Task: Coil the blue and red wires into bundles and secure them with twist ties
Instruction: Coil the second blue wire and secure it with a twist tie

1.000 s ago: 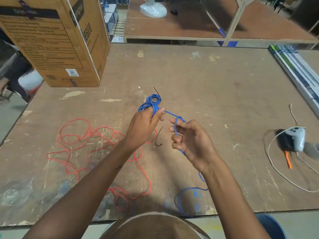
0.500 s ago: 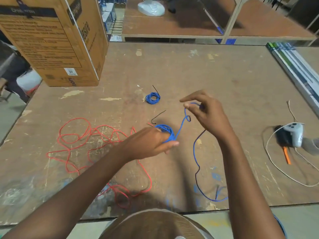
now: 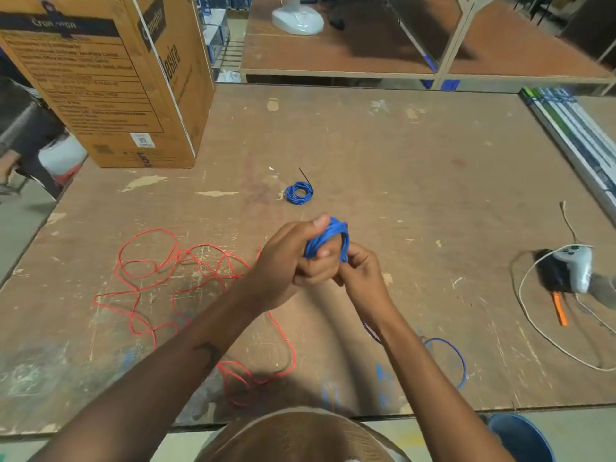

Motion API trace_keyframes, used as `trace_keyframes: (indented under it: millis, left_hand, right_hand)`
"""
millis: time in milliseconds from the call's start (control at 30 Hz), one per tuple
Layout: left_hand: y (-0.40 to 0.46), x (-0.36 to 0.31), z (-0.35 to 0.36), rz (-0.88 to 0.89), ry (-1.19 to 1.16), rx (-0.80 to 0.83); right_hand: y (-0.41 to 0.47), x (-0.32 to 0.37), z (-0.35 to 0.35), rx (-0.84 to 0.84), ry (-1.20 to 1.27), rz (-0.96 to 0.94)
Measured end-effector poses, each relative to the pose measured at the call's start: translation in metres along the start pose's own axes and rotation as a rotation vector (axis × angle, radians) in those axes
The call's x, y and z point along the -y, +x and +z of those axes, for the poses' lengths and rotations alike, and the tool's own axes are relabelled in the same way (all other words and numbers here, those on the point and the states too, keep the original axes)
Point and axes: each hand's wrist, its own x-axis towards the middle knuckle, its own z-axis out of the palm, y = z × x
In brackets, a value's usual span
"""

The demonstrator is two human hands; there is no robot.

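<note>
Blue coil point(image 3: 328, 240): held above the table point(image 3: 400, 181), loops running up and away from the person.
Left hand point(image 3: 286, 261): fingers curled round the coil, thumb on top.
Right hand point(image 3: 361, 276): pinches the coil's right side.
Loose tail point(image 3: 458, 358): lies near the table's near edge.
Count: two blue bundles — one finished bundle point(image 3: 299, 193) beyond the hands — and one red wire point(image 3: 173, 278), uncoiled at left.

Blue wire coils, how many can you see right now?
2. One small finished blue wire coil lies on the wooden table; another blue coil is held by the left hand and right hand.
</note>
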Motion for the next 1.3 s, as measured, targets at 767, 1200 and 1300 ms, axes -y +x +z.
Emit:
trace_keyframes:
  millis: [767,1200,1300]
  left_hand:
    - [0.019,-0.002,-0.017,0.302,0.844,-0.522]
    - [0.016,0.025,-0.051,0.467,1.720,-0.481]
    - [0.010,0.017,-0.046,0.641,1.580,-0.423]
  right_hand:
    - [-0.026,0.047,0.026,-0.165,-0.485,-0.016]
    - [-0.021,0.049,0.013,-0.102,-1.395,-0.188]
    - [-0.010,0.053,0.004,-0.046,-1.374,-0.201]
